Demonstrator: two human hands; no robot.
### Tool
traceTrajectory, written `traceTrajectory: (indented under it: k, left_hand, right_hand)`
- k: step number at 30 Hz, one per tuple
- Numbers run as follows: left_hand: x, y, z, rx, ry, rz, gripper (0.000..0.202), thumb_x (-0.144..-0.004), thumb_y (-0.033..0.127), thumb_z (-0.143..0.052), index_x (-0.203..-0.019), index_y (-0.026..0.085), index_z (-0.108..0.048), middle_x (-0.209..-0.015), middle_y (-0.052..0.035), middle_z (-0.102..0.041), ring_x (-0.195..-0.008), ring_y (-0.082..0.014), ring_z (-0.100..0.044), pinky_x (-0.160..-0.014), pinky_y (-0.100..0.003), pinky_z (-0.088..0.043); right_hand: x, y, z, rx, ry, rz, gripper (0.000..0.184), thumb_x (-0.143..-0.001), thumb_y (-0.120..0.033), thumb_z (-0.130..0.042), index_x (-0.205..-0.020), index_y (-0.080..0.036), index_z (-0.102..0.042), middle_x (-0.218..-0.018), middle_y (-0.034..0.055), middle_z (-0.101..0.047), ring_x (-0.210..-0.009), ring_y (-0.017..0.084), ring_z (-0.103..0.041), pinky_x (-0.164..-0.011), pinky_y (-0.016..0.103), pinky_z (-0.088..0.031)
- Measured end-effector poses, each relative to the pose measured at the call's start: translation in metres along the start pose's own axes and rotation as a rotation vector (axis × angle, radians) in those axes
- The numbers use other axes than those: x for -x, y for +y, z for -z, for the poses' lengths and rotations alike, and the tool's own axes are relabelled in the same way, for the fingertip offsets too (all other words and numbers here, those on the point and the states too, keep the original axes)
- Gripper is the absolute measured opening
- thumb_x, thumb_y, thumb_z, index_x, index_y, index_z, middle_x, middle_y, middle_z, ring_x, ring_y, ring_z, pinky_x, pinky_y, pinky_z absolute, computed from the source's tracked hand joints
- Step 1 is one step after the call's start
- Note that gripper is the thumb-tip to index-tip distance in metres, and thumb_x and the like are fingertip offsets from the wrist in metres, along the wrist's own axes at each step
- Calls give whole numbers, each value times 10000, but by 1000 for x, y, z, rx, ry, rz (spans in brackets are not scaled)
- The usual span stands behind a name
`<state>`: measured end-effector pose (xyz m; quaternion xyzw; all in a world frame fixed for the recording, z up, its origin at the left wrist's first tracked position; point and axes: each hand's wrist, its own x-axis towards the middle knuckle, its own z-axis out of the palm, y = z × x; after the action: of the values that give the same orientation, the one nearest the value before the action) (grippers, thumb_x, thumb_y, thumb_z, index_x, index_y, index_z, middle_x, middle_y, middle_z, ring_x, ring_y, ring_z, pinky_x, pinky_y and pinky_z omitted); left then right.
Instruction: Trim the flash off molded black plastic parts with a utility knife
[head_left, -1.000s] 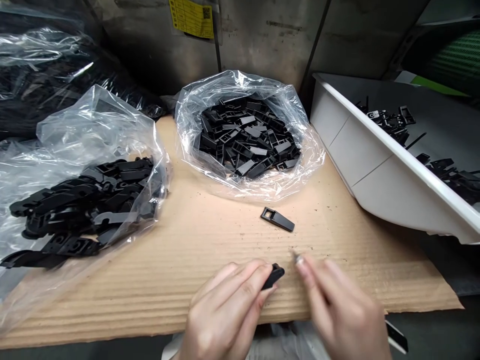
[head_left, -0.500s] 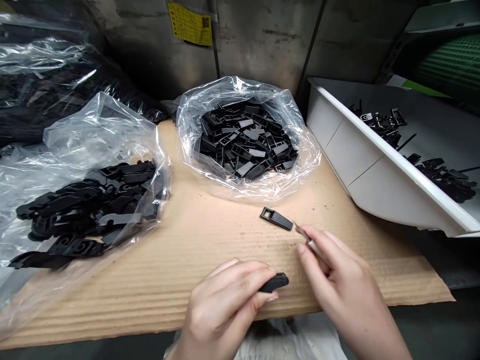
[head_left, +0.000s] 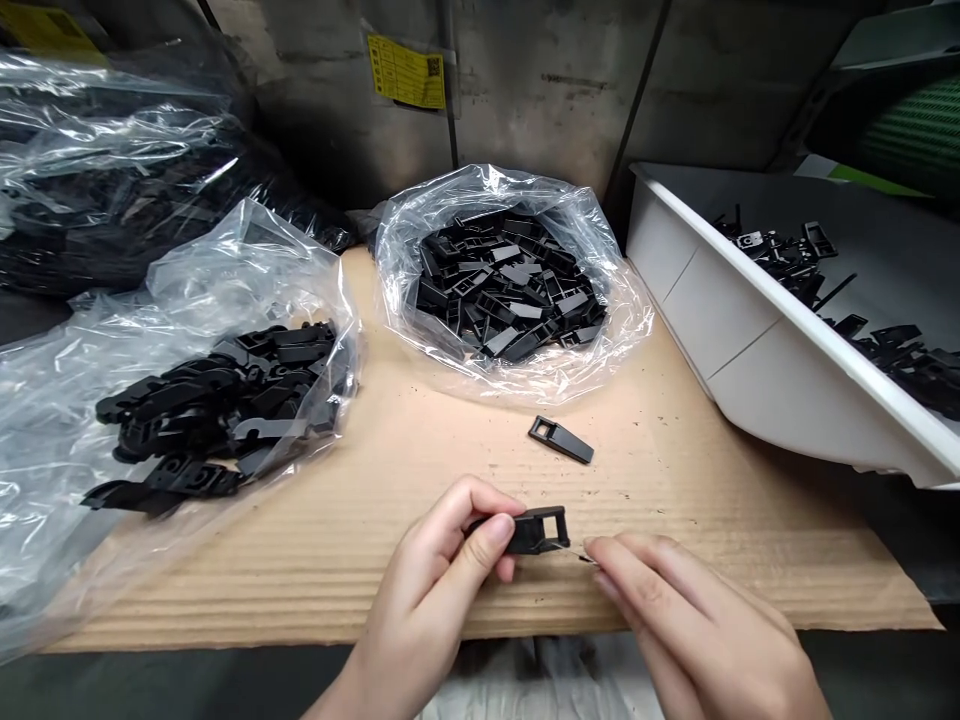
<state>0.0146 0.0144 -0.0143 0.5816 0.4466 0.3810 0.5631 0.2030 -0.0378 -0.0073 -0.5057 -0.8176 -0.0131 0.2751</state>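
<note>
My left hand point(head_left: 442, 570) is closed on a black plastic clip point(head_left: 534, 531), thumb on top, with its square-windowed end pointing right. In my right hand point(head_left: 675, 590) is a thin knife point(head_left: 576, 552), pinched between the fingers; most of its handle is hidden. Its narrow blade reaches the lower edge of the clip's windowed end; whether it touches, I cannot tell. Just beyond both hands, a loose black plastic part point(head_left: 561, 440) with a square opening lies on the cardboard point(head_left: 360, 560).
A clear bag point(head_left: 480, 185) of small black parts stands open at the back. Another clear bag point(head_left: 247, 260), with longer black pieces, lies left, before a dark bagged heap point(head_left: 112, 190). A light grey bin point(head_left: 750, 340) holding black parts stands right. Dark specks dot the cardboard.
My left hand has turned the clip so its windowed end shows. My right hand has come down and toward me, bringing the knife blade to the clip. The view has shifted slightly left.
</note>
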Motion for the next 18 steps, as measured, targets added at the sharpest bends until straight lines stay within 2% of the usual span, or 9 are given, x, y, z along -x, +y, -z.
traceTrajectory:
  k: [5, 11, 14, 18]
  left_hand:
    - [0, 1, -1, -4, -5, -17, 114, -867, 225, -475, -810, 218, -573, -623, 51, -504, -586, -83, -505, -557, -152, -392]
    - [1, -1, -1, -46, -13, -36, 118, -860, 202, -478, -794, 217, -575, -625, 54, -505, -578, -79, -502, -554, -149, -387]
    - [1, 0, -1, -74, -14, -58, 119, -860, 201, -472, -797, 216, -571, -624, 54, -510, -573, -82, -500, -550, -153, -383]
    - [2, 2, 0, -109, -28, -82, 126, -854, 185, -474, -780, 208, -574, -597, 54, -495, -564, -88, -496, -537, -160, -376]
  right_hand:
    - [-12, 4, 10, 207, -72, 120, 291, -841, -68, -364, -978, -164, -602, -705, 35, -656, -552, 131, -616, -466, 234, -444]
    - [-36, 5, 26, 323, -175, 383, 320, -880, -123, -309, -907, -136, -628, -675, 80, -655, -550, 173, -607, -451, 291, -443]
    - [-42, 4, 28, 338, -210, 411, 334, -892, -170, -294, -909, -128, -625, -675, 81, -647, -537, 175, -591, -439, 301, -429]
    - [-41, 1, 25, 391, -187, 411, 274, -851, -156, -352, -856, -140, -626, -655, 70, -630, -510, 171, -562, -412, 294, -378]
